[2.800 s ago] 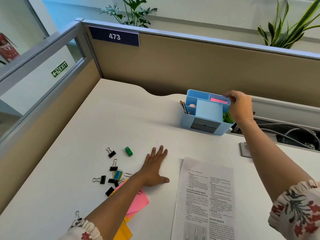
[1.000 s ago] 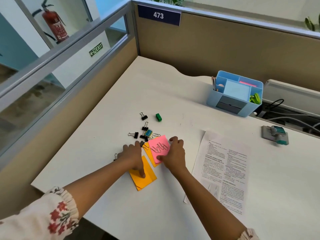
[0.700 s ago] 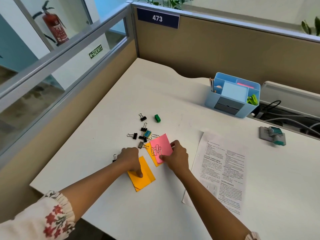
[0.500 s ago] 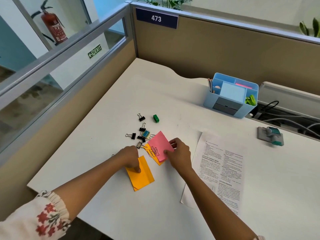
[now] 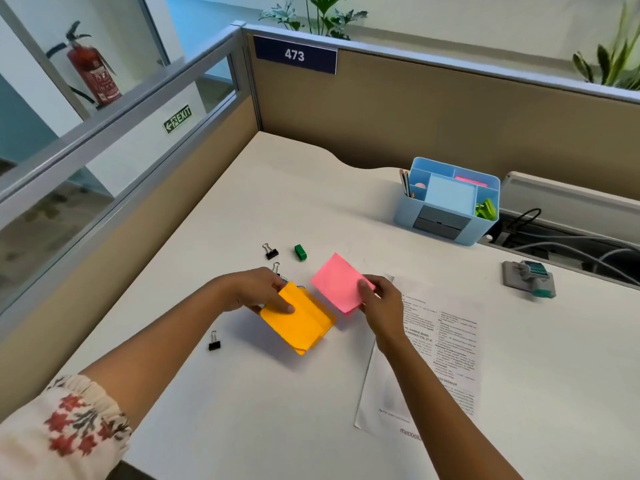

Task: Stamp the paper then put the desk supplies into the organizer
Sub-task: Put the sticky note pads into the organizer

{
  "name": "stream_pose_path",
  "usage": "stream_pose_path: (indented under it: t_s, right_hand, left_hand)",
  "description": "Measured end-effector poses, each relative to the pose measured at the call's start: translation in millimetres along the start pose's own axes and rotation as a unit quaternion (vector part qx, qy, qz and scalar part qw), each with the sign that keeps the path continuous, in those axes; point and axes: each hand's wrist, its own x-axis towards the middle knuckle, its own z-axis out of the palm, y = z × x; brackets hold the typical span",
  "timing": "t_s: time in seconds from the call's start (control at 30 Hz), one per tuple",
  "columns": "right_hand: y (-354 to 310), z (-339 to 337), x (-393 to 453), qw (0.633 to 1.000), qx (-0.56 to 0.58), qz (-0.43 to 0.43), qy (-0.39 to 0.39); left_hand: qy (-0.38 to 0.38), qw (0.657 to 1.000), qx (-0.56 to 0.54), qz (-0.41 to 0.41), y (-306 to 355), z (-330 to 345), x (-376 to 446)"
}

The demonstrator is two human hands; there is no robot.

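Left hand (image 5: 258,292) pinching the near-left corner of a stack of square orange sticky-note paper (image 5: 299,318), thumb on top, stack lifted clear of the white laminate desk (image 5: 242,216) judging by the shadow beneath. Right hand (image 5: 379,299) pinching the right edge of a square pink sticky-note pad (image 5: 337,284), tilted and likewise raised. Step in hand judged to be gathering the loose notes for the organizer. Advisable: square the two stacks together edge to edge, keep the pinch firm enough that loose orange sheets do not fan out, then carry across and lower on edge into a free slot. Light-blue plastic desk organizer (image 5: 446,233) standing well apart at the far right of the desk, near the partition; one rear compartment already showing pink notes, right compartment holding green clips, pencils at the left. Printed white paper sheet (image 5: 440,344) lying flat beside the right forearm; stamp mark not discernible. Grey-and-teal self-inking stamp (image 5: 530,278) resting further right, near the cable trough. Outstanding on the desk: small black binder clips (image 5: 272,251), one more near the left forearm, others partly hidden behind the left hand, and a small green block-shaped item (image 5: 300,252), identity unclear. Surroundings: tan fabric cubicle partition with number plate 473 (image 5: 294,55), glass side panel, green exit sign (image 5: 177,118), red fire extinguisher (image 5: 91,76) beyond, potted plants above the partition.
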Motion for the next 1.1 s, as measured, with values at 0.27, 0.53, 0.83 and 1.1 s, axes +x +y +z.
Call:
stream_pose_path:
  t_s: [0.27,0.53,0.83,1.1]
  right_hand:
    - [-8,-46,26,0.968,0.219,0.115,0.040]
    - [-13,-83,58,0.961,0.238,0.096,0.103]
    - [-65,-148,132,0.945,0.180,-0.052,0.267]
    - [-141,-187,192,0.894,-0.119,-0.300,0.311]
  left_hand:
    - [0.028,0.982,-0.178,0.050,15,11,33]
    - [0.070,0.929,-0.349,0.105,51,28,72]
    - [0.109,0.844,-0.512,0.116,82,64,118]
    - [0.097,0.850,-0.500,0.135,80,79,141]
